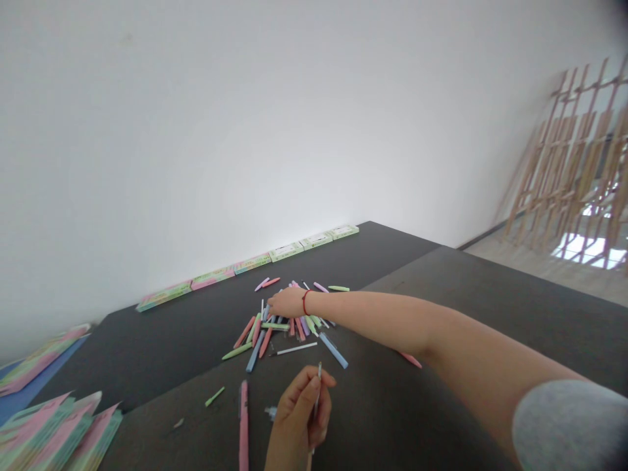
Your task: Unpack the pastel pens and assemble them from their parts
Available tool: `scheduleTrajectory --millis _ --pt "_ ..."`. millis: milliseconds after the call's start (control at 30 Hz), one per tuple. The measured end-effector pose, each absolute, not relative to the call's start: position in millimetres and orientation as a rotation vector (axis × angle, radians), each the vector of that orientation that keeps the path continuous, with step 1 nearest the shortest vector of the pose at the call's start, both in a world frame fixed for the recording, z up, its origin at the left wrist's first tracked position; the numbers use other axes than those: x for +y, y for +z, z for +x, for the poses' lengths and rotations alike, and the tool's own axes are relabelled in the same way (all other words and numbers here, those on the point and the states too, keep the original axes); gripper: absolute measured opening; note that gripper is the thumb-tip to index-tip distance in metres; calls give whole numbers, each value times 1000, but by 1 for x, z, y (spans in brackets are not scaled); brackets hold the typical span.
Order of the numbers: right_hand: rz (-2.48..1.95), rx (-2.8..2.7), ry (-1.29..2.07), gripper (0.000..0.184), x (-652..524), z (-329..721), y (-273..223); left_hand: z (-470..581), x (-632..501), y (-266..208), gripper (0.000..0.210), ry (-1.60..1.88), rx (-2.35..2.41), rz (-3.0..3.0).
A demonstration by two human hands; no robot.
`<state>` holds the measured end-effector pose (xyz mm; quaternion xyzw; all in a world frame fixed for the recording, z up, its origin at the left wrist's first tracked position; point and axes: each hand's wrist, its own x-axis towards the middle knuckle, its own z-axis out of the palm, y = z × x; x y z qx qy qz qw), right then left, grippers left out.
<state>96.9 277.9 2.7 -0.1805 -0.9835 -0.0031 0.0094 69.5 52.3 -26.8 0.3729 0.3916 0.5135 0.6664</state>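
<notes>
Low in the middle, my left hand (299, 409) is closed around a thin pen refill (320, 371), held upright with its tip above the fingers. My right hand (288, 303), wearing a red string bracelet (305, 302), reaches across to a heap of pastel pen parts. Its fingers point down, pressed together at the heap's left side by blue barrels; what they pinch is hidden. Around it lie green pen parts (275, 326), red ones (244, 332), a blue pen barrel (333, 350) and a loose white refill (297, 349).
A pink pen (244, 425) lies left of my left hand, near a small green piece (214, 396). Flat boxes (252, 263) line the wall edge of the dark table (392, 261). Pink-green packs (53, 432) are stacked at left. A wooden rack (574, 163) stands at far right.
</notes>
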Motion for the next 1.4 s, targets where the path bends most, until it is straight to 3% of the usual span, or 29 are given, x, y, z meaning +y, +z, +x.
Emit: scheduleTrajectory --millis 267,433,867,1067,1233,1400 --pt "-768 -2576 335 11 242 144 28 67 53 -27 27 1181 847 849" --pt "-848 -2311 615 5 191 188 13 71 54 -30 27 1211 852 860" --pt "-891 -1984 1139 18 186 173 -35 77 44 -32 27 1121 948 993" --pt "-888 -1926 1208 19 175 174 -11 78 43 -33 26 1087 976 994" --pt "-861 -1693 1629 8 114 227 20 72 49 -37 24 1146 931 897" --pt "-1115 -1574 1801 7 32 284 -11 72 51 -38 23 1165 918 909"
